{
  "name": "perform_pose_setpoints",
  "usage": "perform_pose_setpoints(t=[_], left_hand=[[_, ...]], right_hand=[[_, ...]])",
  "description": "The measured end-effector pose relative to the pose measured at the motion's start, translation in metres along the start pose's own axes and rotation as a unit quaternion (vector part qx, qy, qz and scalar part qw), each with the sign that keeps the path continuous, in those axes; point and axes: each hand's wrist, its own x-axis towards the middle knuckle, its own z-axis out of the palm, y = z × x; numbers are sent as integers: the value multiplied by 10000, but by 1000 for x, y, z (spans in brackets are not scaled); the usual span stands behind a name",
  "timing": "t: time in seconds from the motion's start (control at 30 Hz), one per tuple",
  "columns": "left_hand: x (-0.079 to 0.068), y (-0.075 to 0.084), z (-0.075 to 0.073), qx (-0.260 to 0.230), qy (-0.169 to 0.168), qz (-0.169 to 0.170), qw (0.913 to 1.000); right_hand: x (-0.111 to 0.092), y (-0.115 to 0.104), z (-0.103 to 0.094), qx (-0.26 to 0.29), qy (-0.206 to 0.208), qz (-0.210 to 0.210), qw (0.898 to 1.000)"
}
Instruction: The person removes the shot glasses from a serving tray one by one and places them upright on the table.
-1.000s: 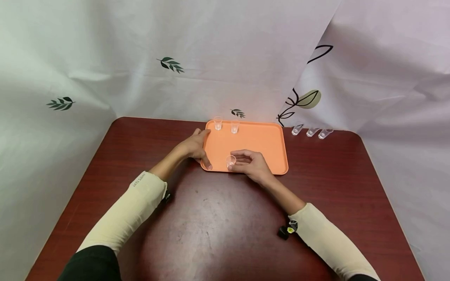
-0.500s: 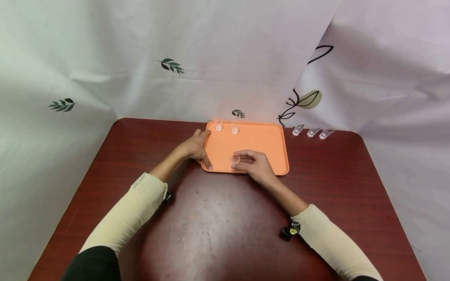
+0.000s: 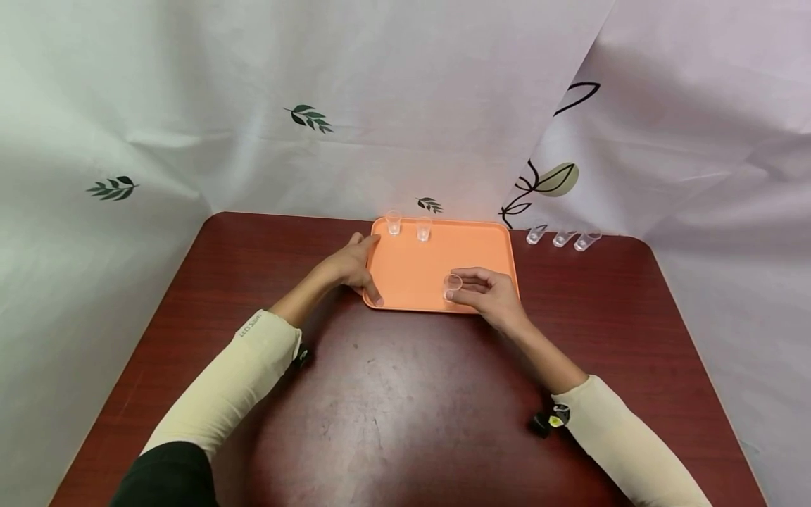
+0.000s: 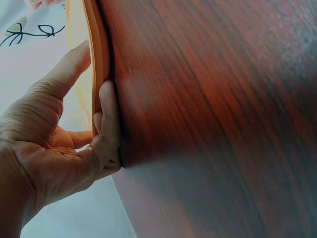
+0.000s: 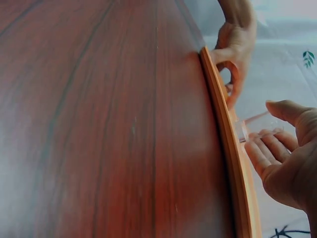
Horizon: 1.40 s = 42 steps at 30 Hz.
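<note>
An orange tray (image 3: 412,264) lies at the far edge of the table. My left hand (image 3: 352,265) grips its left side; in the left wrist view the thumb is over the rim and other fingers (image 4: 109,114) curl beneath it. Over the tray's front right part, my right hand (image 3: 493,297) holds a small clear plastic cup (image 3: 453,284) between thumb and fingers. The cup (image 5: 255,125) is upright with its base close to the tray; whether it touches cannot be told. Two similar cups stand in the tray's back left: one cup (image 3: 393,224) in the corner, another cup (image 3: 423,230) beside it.
Three more clear cups stand in a row on the table right of the tray: a left cup (image 3: 535,236), a middle cup (image 3: 561,239) and a right cup (image 3: 586,241). A white curtain (image 3: 355,162) hangs behind the dark red wooden table (image 3: 393,394).
My right hand has moved right along the tray's front with the cup. The left hand keeps its hold on the tray, and the other cups stay in place.
</note>
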Motion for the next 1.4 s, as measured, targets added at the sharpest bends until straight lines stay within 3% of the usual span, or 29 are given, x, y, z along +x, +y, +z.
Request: perform_pose_setpoints(t=[0.4,0.63,0.9,1.17,1.4], left_hand=[[-10,10,-4,107,-50,-51,9999],[8,-7,2,24,80,7,10000],[-16,14,-3,35,15,-4,10000],[-16,12,-3,107,-31,-14,9999],[-8,6,-1,166,31,-5,9999]], right_hand=[[-8,3,-41,117,479,-54,9988],[-13,4,-64,32,832,2,9965],[-17,7,-89,166,1224,-88,9923],[-19,14,-112,415,1459,-261,9881],[-17,24,-133,679,1903,-118,9793]])
